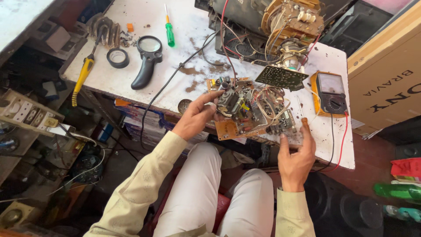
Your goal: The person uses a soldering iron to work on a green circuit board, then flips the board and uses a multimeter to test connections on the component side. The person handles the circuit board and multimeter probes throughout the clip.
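- Circuit board: brown, crowded with parts and loose wires, held tilted over the near edge of the tabletop, at 12 o'clock from the seated person's knees.
- Left hand: at 9 o'clock of the board; fingers curled and pressed on the dark block-shaped part at the board's left end, thumb above it. A closed grip on the board.
- Right hand: at 5 o'clock of the board; a thin tool with a brown handle is pinched between thumb and fingers, its metal tip raised toward the board's right side. Whether the tip touches the board cannot be told.
- Progress, as judged: the board is already out of its housing and wired to the opened chassis at 12 o'clock; work on the board appears under way, not finished, with wires left loose.
- Meter: orange-cased, at 3 o'clock of the board, red lead trailing off the tabletop edge.
- Magnifier, tape roll, green screwdriver, yellow-handled tool: lying untouched at 10 o'clock.
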`<state>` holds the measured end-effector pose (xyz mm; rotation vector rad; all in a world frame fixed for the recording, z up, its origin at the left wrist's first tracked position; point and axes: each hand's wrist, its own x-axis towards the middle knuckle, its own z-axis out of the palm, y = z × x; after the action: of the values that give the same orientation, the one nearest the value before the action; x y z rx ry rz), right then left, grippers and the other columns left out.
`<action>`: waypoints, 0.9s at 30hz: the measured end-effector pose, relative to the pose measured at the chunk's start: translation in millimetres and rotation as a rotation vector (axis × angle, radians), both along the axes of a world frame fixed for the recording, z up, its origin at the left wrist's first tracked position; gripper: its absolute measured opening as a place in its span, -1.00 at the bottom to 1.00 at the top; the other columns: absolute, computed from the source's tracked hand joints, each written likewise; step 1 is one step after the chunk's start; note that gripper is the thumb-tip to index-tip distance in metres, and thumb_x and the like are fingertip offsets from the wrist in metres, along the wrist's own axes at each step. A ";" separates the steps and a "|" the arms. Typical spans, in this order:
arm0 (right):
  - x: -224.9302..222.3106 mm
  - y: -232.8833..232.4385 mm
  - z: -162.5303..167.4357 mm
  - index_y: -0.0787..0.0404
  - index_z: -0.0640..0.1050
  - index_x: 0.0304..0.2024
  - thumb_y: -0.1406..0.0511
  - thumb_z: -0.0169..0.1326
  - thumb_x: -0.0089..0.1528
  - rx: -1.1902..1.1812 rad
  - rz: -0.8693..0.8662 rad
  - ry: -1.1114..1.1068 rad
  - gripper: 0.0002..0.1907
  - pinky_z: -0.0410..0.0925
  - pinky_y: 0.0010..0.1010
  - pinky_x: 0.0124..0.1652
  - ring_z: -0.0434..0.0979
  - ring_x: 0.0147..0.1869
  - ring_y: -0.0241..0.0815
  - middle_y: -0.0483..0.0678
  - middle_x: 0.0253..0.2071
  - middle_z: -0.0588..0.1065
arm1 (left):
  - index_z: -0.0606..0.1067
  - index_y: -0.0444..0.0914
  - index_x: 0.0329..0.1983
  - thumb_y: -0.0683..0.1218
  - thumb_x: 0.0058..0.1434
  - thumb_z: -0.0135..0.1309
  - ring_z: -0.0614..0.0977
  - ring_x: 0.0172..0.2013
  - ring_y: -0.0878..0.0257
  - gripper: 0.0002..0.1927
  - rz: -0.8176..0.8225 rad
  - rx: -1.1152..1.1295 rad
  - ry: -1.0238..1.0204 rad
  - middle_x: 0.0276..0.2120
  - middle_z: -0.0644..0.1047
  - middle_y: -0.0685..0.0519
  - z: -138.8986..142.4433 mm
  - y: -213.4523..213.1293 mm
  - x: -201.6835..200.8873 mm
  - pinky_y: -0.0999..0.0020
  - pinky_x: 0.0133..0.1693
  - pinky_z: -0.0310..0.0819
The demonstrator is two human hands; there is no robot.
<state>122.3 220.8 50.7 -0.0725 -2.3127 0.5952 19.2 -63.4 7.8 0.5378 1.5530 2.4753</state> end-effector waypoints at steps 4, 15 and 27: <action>8.3 -22.1 15.6 0.39 0.47 0.19 0.42 0.20 0.28 -0.179 0.062 0.009 -0.57 0.50 -0.40 -0.21 0.61 -0.06 -0.06 0.19 0.22 0.41 | 0.35 -0.33 0.40 -0.43 0.19 -0.13 0.51 -0.19 0.36 -0.35 0.092 -0.075 0.108 -0.05 0.30 0.08 -7.8 -1.3 11.7 0.43 -0.02 0.52; 11.2 -82.0 42.9 0.34 0.56 0.03 0.47 0.17 0.31 -0.130 0.257 0.027 -0.77 0.53 -0.40 -0.15 0.61 0.00 -0.11 0.08 0.11 0.50 | 0.39 -0.34 0.32 -0.37 0.32 -0.08 0.58 -0.18 0.34 -0.52 0.227 -0.170 0.125 -0.05 0.32 0.03 -2.0 5.0 19.4 0.49 -0.10 0.50; 27.8 -71.6 16.8 0.33 0.65 -0.11 0.38 0.23 0.38 -0.236 0.060 0.068 -0.89 0.41 -0.48 -0.31 0.60 -0.42 -0.24 0.03 -0.44 0.59 | 0.61 -0.27 -0.04 -0.21 0.24 0.18 0.58 -0.45 0.31 -0.78 0.732 -0.523 0.095 -0.34 0.60 0.09 24.9 -43.1 52.3 0.44 -0.39 0.46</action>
<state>150.1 149.2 67.5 -0.0931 -2.1761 0.8857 71.5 -106.5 32.6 -0.0205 2.6883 2.2952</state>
